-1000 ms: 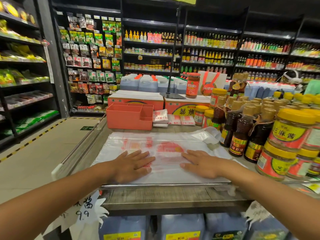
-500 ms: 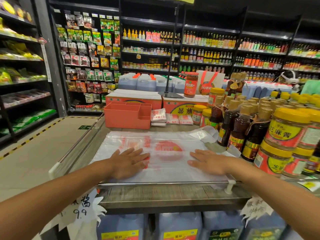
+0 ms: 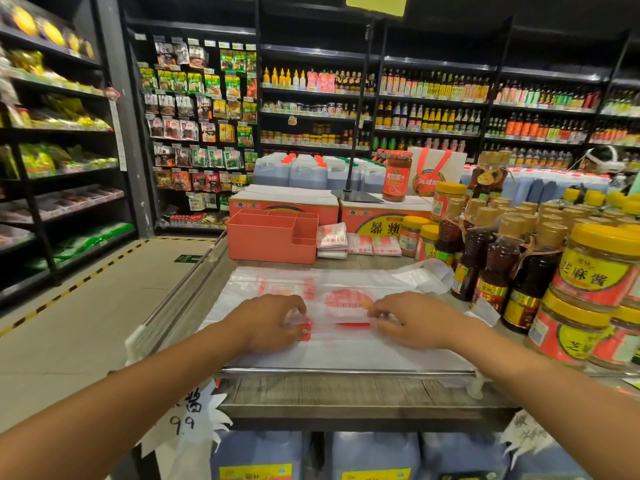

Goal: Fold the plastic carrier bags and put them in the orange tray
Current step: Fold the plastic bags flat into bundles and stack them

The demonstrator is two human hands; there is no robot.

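Note:
A translucent white carrier bag [image 3: 346,348] with red print lies flat on the wooden display table, handles toward the right. My left hand [image 3: 268,322] and my right hand [image 3: 408,320] sit on its middle, a short gap between them. Both have their fingers curled, pinching up the plastic into a raised ridge. The orange tray [image 3: 270,245], with several compartments, stands at the far left of the table behind the bag. Folded bags [image 3: 332,237] lie stacked just right of the tray, more of them [image 3: 375,245] flat beside those.
Sauce bottles [image 3: 491,268] and yellow-lidded jars [image 3: 595,271] crowd the table's right side, close to the bag's handles. Orange cartons [image 3: 287,202] and a sign stand [image 3: 356,194] stand behind the tray. A metal rail [image 3: 346,371] edges the table front. An aisle floor opens to the left.
Both hands lay flat and spread on the bag before; now their fingers have curled and pinch the plastic, lifting a fold line between them.

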